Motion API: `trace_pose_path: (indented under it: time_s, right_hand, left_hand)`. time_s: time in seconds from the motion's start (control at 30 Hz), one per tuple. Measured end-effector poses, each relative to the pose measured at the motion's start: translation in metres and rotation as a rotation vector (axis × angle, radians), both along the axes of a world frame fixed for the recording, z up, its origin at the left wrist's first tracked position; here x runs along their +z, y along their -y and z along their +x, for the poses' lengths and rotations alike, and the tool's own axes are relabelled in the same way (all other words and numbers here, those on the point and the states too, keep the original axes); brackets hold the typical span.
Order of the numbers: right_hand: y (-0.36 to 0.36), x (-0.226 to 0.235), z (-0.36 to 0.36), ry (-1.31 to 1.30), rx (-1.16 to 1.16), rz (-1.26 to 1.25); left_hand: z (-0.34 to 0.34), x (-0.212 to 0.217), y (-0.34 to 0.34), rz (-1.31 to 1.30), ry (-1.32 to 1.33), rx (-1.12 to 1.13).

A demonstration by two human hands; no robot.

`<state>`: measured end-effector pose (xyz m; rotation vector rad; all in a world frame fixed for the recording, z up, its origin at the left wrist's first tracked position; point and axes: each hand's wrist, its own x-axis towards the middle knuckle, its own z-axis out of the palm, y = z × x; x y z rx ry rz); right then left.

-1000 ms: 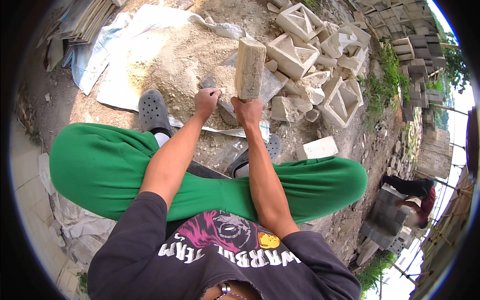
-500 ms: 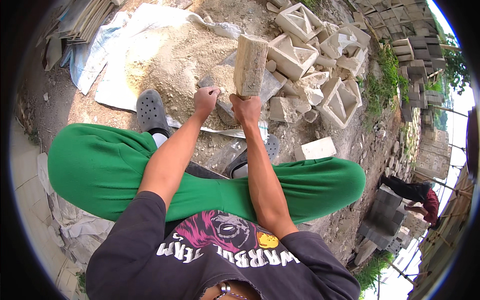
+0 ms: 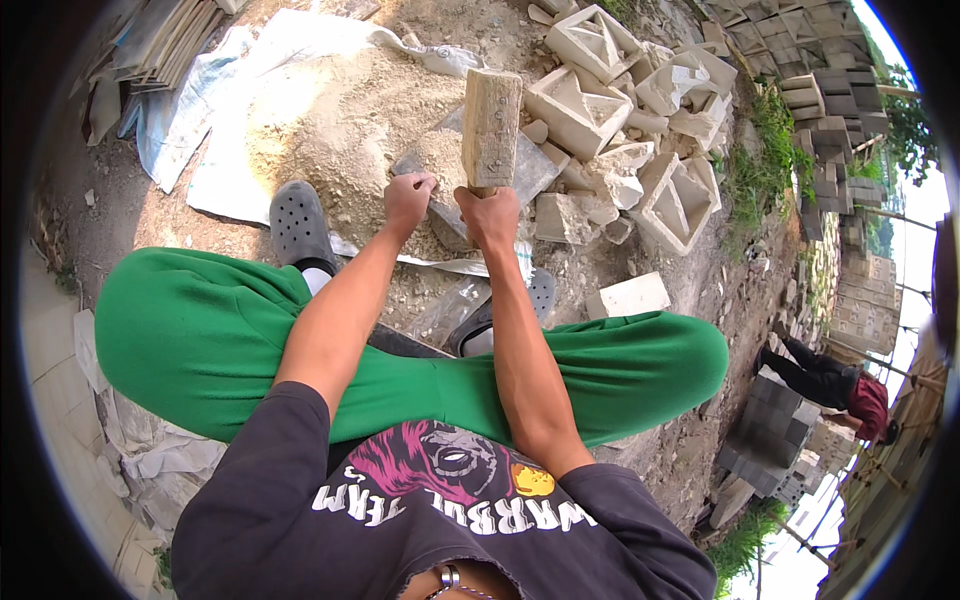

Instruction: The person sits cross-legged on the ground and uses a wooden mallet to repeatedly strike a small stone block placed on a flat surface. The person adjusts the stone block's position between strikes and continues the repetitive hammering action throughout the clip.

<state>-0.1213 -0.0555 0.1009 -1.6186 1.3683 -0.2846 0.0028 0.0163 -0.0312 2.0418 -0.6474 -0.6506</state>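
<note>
The person sat with legs in green trousers spread across the middle of the frame, both forearms reaching up toward the upper centre. A mound of pale sand lay on a white sheet in the upper left, with a heap of hollow cast blocks and broken pieces at upper right.

The grey slab lay at upper centre, partly under sand, just beyond the hands. It appeared stiff, heavy and brittle at the edges; I judged it best taken by its long sides, low and with both hands, not by a corner.

The wooden mallet block stood upright above the slab. It looked solid, dry and rough, of moderate weight and not slippery. The right hand was closed around its lower end, which was hidden inside the fist; that seemed the proper hold. The left hand was curled, fingers pressed down at the sandy near edge of the slab; whether it gripped anything could not be told.

Grey perforated clogs stood either side of the work. The ground was loose dirt and rubble, uneven. It was an open yard, with stacked blocks at far right and another person bent over at right.
</note>
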Motion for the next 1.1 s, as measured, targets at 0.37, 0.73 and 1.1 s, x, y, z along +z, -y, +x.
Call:
trace_pose_path:
  time_s: [0.37, 0.73, 1.1]
  right_hand:
    - [-0.017, -0.071, -0.025, -0.069, -0.101, 0.208]
    - [-0.005, -0.044, -0.033, 0.079, -0.247, 0.229]
    - [-0.02, -0.023, -0.024, 0.014, -0.05, 0.201]
  left_hand:
    - [-0.004, -0.005, -0.002, 0.018, -0.079, 0.11]
    - [-0.011, -0.007, -0.017, 0.062, 0.165, -0.057]
    - [0.007, 0.01, 0.008, 0.023, 0.251, -0.09]
